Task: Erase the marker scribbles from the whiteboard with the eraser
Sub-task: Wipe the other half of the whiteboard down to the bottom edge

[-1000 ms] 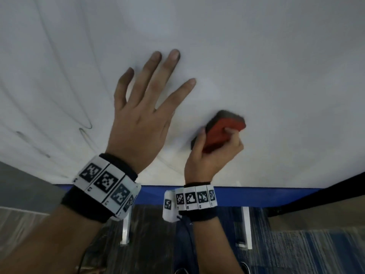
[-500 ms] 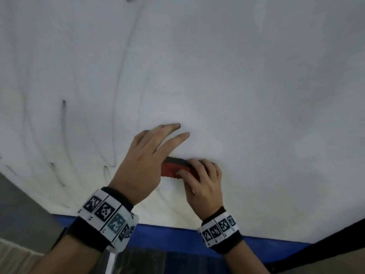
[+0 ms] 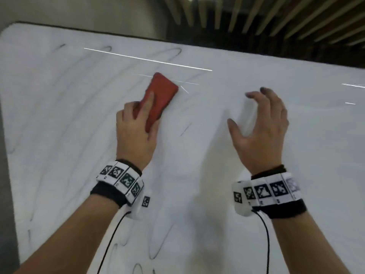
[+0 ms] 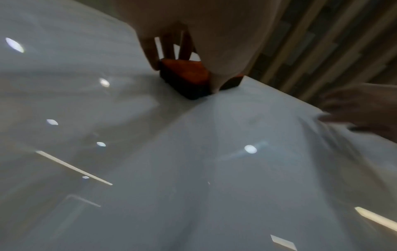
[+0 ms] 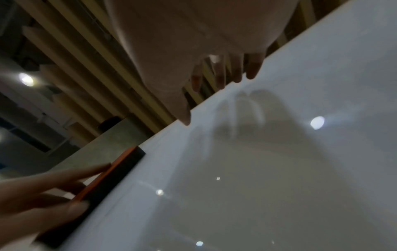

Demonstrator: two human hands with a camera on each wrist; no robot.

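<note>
The whiteboard point(image 3: 197, 175) fills the head view, with faint grey marker scribbles point(image 3: 59, 99) on its left half and more loops near the bottom point(image 3: 158, 244). My left hand point(image 3: 138, 123) grips the red eraser point(image 3: 162, 91) and holds its dark felt side against the board's upper middle, index finger along its back. The left wrist view shows the eraser point(image 4: 184, 76) flat on the board under my fingers point(image 4: 150, 51). My right hand point(image 3: 256, 123) hovers to the right, fingers loosely curled and holding nothing, with smudged fingertips point(image 5: 236, 73) close to the board.
The board's rounded top edge point(image 3: 118, 34) lies just above the eraser, with a grey wall point(image 3: 98, 10) and a slatted ceiling point(image 3: 276, 16) behind. A dark strip point(image 3: 6, 175) borders the board's left side. Cables point(image 3: 110, 242) hang from both wrist bands.
The eraser passed from my right hand to my left, which had lain flat on the board. It now sits far higher on the board, and the right hand has moved away to the right.
</note>
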